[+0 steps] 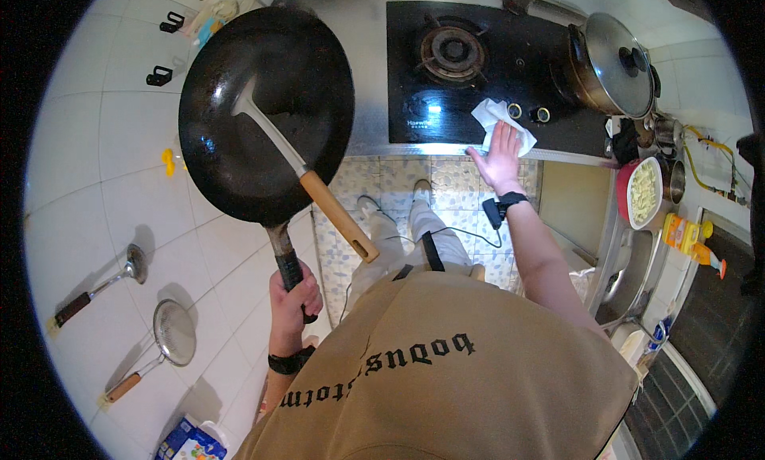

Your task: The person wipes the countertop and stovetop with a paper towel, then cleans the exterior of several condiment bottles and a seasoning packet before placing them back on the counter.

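My left hand [296, 295] is wrapped around the dark handle of a large black wok [317, 113], held up at the left. A turner with a wooden handle [337, 215] lies in the wok, its metal head inside and its handle jutting over the rim. With fingers stretched out, my right hand [501, 155] holds a crumpled white paper towel [493, 114] under its fingers, against the front of the black glass cooktop [418, 110]. Two control knobs [542, 114] sit just beyond the towel. The left burner [453, 48] carries no pot.
A lidded pot [618, 65] stands on the cooktop's right side. Further right are a red-and-white container of pale cut food [644, 192], a yellow spray bottle [681, 234] and a sink [627, 274]. A ladle [134, 265] and a strainer [174, 333] hang on the left tiled wall.
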